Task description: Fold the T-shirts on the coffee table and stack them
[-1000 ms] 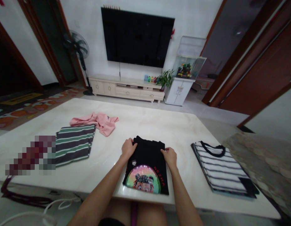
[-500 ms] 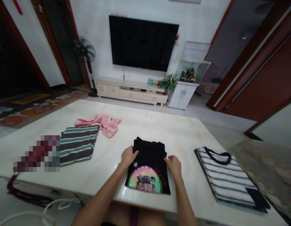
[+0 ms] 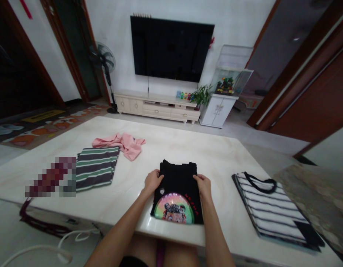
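A folded black T-shirt [image 3: 178, 181] lies flat near the front edge of the table, its round sequin picture and red lettering facing up. At its left edge, my left hand [image 3: 153, 180] pinches the cloth with the thumb on top and the fingers partly hidden at the side. My right hand [image 3: 203, 186] holds the opposite edge in the same way, close to the upper right corner. Both forearms reach in from the front edge of the table.
Left on the white table [image 3: 160, 139] lie a folded green-striped garment [image 3: 97, 167], a crumpled pink garment [image 3: 128, 144] and a blurred dark red item [image 3: 50, 178] with a hanging strap. A stack topped by a striped shirt [image 3: 274, 207] lies right. White cable [image 3: 63, 241] hangs lower left.
My right hand has come in against the black T-shirt's right edge and its fingers have closed there. My left hand stays at the left edge. The whole view has shifted slightly.
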{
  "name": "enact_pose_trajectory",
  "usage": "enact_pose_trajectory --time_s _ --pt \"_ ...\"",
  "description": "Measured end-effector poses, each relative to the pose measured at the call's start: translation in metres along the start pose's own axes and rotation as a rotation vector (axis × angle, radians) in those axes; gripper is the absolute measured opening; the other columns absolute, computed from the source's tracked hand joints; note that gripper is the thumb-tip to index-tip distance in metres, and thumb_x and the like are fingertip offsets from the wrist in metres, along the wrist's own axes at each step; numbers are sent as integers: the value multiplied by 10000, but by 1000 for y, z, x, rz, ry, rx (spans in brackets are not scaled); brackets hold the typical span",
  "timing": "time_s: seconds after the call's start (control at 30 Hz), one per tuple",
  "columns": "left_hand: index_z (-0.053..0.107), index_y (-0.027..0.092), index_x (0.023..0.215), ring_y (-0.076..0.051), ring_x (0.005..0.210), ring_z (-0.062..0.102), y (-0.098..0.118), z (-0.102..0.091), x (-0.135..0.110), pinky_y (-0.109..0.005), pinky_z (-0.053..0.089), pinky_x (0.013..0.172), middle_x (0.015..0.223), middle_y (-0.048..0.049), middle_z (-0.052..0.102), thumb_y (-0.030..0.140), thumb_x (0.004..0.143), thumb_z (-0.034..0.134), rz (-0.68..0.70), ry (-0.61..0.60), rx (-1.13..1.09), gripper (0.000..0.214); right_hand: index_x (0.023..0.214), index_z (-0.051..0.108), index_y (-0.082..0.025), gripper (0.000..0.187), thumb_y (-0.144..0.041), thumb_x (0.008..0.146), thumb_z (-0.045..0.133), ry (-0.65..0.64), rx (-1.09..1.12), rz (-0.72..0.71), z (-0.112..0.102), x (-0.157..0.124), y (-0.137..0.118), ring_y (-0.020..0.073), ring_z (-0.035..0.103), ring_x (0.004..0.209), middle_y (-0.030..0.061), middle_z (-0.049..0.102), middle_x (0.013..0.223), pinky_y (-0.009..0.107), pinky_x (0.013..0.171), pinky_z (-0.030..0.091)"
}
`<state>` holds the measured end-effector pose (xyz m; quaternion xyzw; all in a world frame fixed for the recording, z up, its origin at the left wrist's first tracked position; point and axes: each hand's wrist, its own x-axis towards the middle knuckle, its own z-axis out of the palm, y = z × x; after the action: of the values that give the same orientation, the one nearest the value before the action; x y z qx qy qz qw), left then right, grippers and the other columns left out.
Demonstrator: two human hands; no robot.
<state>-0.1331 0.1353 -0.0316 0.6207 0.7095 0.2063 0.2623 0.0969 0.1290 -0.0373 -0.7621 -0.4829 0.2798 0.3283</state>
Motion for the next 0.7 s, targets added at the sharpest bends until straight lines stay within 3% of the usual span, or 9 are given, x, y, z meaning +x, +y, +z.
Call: enact_pose_trajectory --time_s 0.13,0.3,0.43,0.57,0.7 --pt "610 173 966 -203 825 608 1 0 2 -252 384 646 849 -57 665 333 791 546 -22 -7 -20 246 1121 533 -172 311 -342 860 529 -19 -2 77 -4 7 4 178 572 938 64 558 1130 383 785 493" --pt "621 136 881 -232 825 594 4 -2 10 -270 383 653 809 -84 642 323 743 607 -21 -24 -104 232 1127 529 -177 313 -341 860 529 -32 -18 71 -1 9 -5 186 562 965 66 549 1146 396 810 483" --pt "593 134 1012 -154 651 570 9 -7 6 -237 384 593 657 -7 580 268 788 551 29 -104 -258 264 1077 550 -156 300 -356 854 534 -39 88 -6 -10 0 -9 171 586 889 55 586 1063 366 755 499" --pt "436 159 1266 -96 538 496 23 -11 -24 -208 375 537 585 61 473 333 800 547 101 -310 -626 509 877 581 -155 318 -453 766 563 20 209 -128 -51 -30 0 209 607 830 59 649 873 326 709 495" --pt "280 244 1373 -104 657 536 59 -4 -74 -217 400 605 712 36 534 331 691 693 197 -631 -1048 802 832 579 -171 363 -494 669 604 111 279 -194 -131 -74 25 225 601 869 62 660 878 310 748 481"
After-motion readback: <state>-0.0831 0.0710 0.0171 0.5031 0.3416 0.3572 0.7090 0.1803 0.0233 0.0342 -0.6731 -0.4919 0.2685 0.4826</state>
